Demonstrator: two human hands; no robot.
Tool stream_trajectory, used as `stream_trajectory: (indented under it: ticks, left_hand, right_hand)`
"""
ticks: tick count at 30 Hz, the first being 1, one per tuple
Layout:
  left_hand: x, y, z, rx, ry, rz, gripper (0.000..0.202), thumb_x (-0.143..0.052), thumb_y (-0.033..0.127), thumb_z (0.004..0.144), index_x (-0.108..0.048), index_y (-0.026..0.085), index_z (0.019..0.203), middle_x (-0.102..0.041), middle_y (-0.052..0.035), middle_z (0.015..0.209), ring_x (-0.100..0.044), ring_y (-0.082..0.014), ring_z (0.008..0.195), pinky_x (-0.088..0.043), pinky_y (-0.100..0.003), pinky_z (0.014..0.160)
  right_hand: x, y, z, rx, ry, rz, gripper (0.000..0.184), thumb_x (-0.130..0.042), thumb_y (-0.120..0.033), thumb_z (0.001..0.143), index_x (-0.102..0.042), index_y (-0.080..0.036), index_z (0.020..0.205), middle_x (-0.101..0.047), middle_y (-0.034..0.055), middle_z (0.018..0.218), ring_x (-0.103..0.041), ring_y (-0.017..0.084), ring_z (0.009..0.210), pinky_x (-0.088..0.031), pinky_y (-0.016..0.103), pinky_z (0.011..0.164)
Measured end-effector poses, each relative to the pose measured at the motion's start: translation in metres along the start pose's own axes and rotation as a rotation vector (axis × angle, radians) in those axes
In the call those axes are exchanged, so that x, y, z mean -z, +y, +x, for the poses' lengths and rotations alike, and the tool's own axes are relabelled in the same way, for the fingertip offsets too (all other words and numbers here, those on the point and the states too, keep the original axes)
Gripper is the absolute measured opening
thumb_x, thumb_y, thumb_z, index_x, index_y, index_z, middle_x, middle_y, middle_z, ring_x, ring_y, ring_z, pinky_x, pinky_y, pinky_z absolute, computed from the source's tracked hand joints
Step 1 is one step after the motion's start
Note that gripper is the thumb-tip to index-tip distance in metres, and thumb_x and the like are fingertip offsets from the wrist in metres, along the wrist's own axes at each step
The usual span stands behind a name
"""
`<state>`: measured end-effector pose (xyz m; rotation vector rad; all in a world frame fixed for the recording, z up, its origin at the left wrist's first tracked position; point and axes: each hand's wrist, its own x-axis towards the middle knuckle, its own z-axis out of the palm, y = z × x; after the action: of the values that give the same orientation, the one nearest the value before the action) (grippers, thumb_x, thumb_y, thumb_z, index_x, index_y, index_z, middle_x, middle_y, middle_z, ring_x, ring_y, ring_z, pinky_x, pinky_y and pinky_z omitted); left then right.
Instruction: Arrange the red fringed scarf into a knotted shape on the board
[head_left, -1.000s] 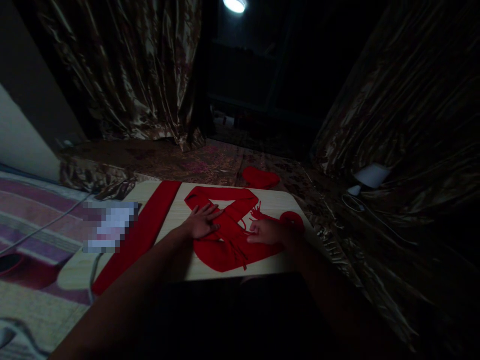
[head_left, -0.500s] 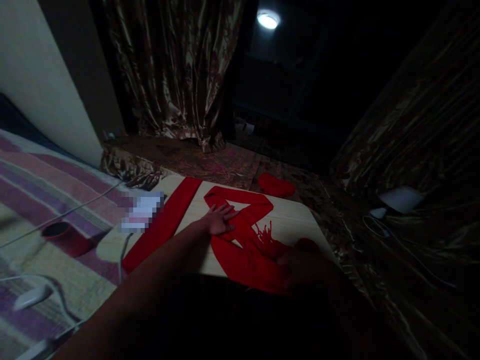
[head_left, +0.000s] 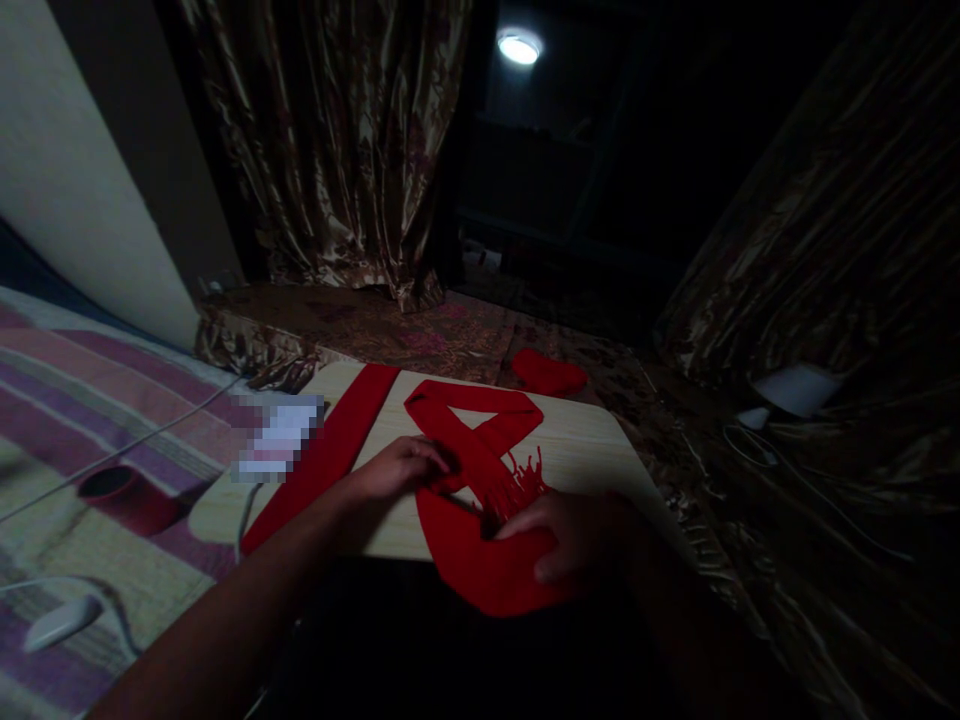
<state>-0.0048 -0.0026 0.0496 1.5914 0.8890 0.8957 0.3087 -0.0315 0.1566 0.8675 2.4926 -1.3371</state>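
A red scarf (head_left: 469, 450) with a fringed end lies folded across itself in loops on a pale wooden table (head_left: 592, 430). My left hand (head_left: 409, 465) has its fingers curled at the scarf's left side, pinching the cloth near the crossing. My right hand (head_left: 536, 525) grips the scarf close to the fringe (head_left: 525, 480), and part of the cloth there hangs over the table's near edge. Shadow hides the back of my right hand. A straight red strip of cloth (head_left: 322, 460) runs along the table's left side, partly behind my left forearm.
A red bundle (head_left: 547, 372) sits beyond the table's far edge. Left stand a red cylinder (head_left: 131, 500) on a striped bedcover (head_left: 45, 400), a white cable and a blurred-out pale object (head_left: 281, 435). Patterned curtains (head_left: 337, 150) hang behind. A white lamp-like object (head_left: 799, 388) is at right.
My left hand has gone from lying flat with spread fingers to curling on the scarf. My right hand has moved left, toward the fringe, and the near loop now sags lower.
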Motion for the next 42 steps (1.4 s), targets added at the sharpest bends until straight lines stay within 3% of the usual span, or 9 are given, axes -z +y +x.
stream_trajectory:
  ticks: [4, 7, 15, 19, 23, 28, 32, 36, 42]
  left_hand:
    - [-0.007, 0.018, -0.019, -0.071, -0.118, 0.034, 0.044, -0.056, 0.019, 0.067, -0.078, 0.022, 0.104, -0.069, -0.0082, 0.120, -0.062, -0.0273, 0.110, -0.047, -0.040, 0.097]
    - [-0.020, 0.026, -0.026, -0.070, -0.190, 0.083, 0.049, -0.055, 0.016, 0.066, -0.076, 0.023, 0.110, -0.071, -0.0066, 0.114, -0.062, -0.0253, 0.105, -0.048, -0.037, 0.092]
    - [-0.011, 0.002, -0.025, 0.077, -0.112, 0.027, 0.011, -0.052, 0.017, 0.055, -0.061, 0.016, 0.059, -0.055, 0.0005, 0.059, -0.046, -0.0123, 0.056, -0.036, -0.026, 0.057]
    - [0.002, 0.002, -0.033, 0.210, 0.010, -0.162, 0.008, -0.051, 0.022, 0.056, -0.056, 0.018, 0.060, -0.047, 0.0027, 0.054, -0.038, -0.0106, 0.049, -0.029, -0.024, 0.051]
    - [0.011, 0.011, -0.037, 0.242, 0.020, 0.004, 0.008, -0.056, 0.023, 0.061, -0.059, 0.018, 0.066, -0.048, 0.0041, 0.056, -0.038, -0.0101, 0.051, -0.027, -0.023, 0.051]
    - [0.019, 0.009, -0.033, 0.254, -0.011, 0.115, 0.015, -0.061, 0.029, 0.063, -0.053, 0.018, 0.056, -0.048, 0.0038, 0.056, -0.040, -0.0107, 0.053, -0.030, -0.024, 0.053]
    - [0.020, 0.004, -0.021, 0.244, 0.068, -0.106, 0.023, -0.066, 0.032, 0.061, -0.048, 0.018, 0.057, -0.048, 0.0041, 0.056, -0.039, -0.0096, 0.053, -0.029, -0.024, 0.053]
    - [0.020, 0.011, 0.010, 0.098, 0.299, -0.189, 0.028, -0.072, 0.040, 0.064, -0.054, 0.018, 0.068, -0.053, 0.0033, 0.060, -0.046, -0.0110, 0.055, -0.035, -0.025, 0.056]
    - [0.011, 0.013, 0.054, -0.003, 0.470, 0.041, 0.044, -0.070, 0.051, 0.070, -0.067, 0.017, 0.098, -0.072, -0.0062, 0.093, -0.064, -0.0215, 0.084, -0.050, -0.035, 0.078]
  right_hand:
    - [-0.008, -0.013, 0.015, 0.007, 0.095, -0.010, 0.032, -0.071, -0.036, 0.075, -0.075, -0.017, 0.101, -0.072, 0.0003, 0.088, -0.062, 0.017, 0.078, -0.044, 0.023, 0.067]
    - [-0.006, -0.015, 0.023, 0.045, 0.137, 0.117, 0.024, -0.069, -0.033, 0.076, -0.072, -0.014, 0.090, -0.068, -0.0015, 0.078, -0.056, 0.014, 0.070, -0.041, 0.021, 0.061]
    - [0.003, 0.003, 0.028, -0.019, 0.188, 0.365, 0.032, -0.072, -0.035, 0.073, -0.069, -0.013, 0.096, -0.071, 0.0013, 0.084, -0.061, 0.014, 0.069, -0.045, 0.021, 0.061]
    - [0.003, 0.017, 0.029, -0.010, 0.154, 0.289, 0.032, -0.071, -0.035, 0.075, -0.069, -0.013, 0.098, -0.072, 0.0018, 0.088, -0.063, 0.015, 0.075, -0.046, 0.022, 0.064]
    - [0.001, 0.024, 0.033, -0.023, 0.082, 0.212, 0.032, -0.072, -0.031, 0.075, -0.070, -0.014, 0.102, -0.073, 0.0027, 0.096, -0.065, 0.018, 0.083, -0.048, 0.024, 0.072]
    - [0.005, 0.028, 0.036, -0.038, 0.229, 0.338, 0.037, -0.075, -0.036, 0.073, -0.068, -0.015, 0.102, -0.074, 0.0053, 0.099, -0.068, 0.021, 0.088, -0.051, 0.028, 0.074]
    - [0.024, 0.043, 0.038, -0.032, 0.325, 0.540, 0.046, -0.079, -0.045, 0.071, -0.065, -0.015, 0.103, -0.073, 0.0073, 0.099, -0.069, 0.022, 0.088, -0.053, 0.031, 0.078]
    - [0.062, 0.063, 0.034, -0.056, 0.469, 0.528, 0.046, -0.080, -0.045, 0.070, -0.066, -0.016, 0.102, -0.074, 0.0069, 0.100, -0.069, 0.019, 0.084, -0.053, 0.031, 0.080]
    - [0.115, 0.107, 0.019, -0.414, 0.777, 0.313, 0.029, -0.072, -0.041, 0.078, -0.068, -0.016, 0.091, -0.074, 0.0055, 0.084, -0.066, 0.017, 0.071, -0.052, 0.028, 0.067]
